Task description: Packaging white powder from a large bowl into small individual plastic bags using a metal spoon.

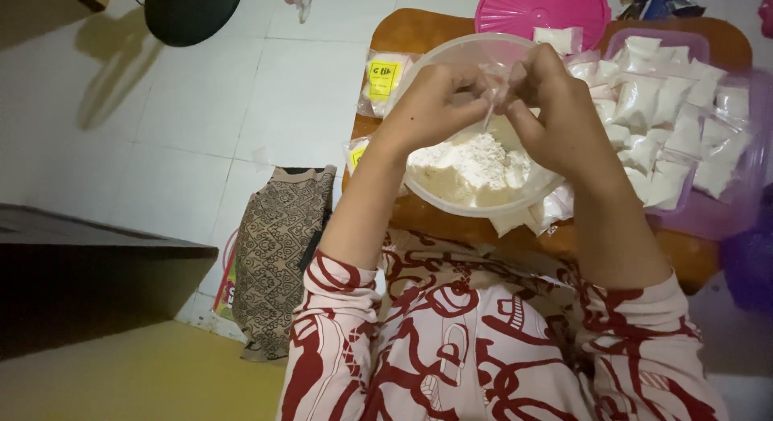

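Observation:
My left hand (435, 107) and my right hand (555, 107) meet above a translucent plastic bowl (419, 67) holding white flour (475, 167). Both hands pinch a small clear plastic bag (493, 87) between their fingertips; the fingers hide most of it. The bowl rests on a low brown wooden table (415, 30). Several small filled white packets (660, 119) lie heaped in a purple tray (708, 216) just right of my right hand.
A pink round lid (539, 9) lies behind the bowl. A pack of clear bags with a yellow label (385, 79) sits left of the bowl. A patterned brown cloth (278, 252) and a black fan base (193, 10) are on the white tiled floor.

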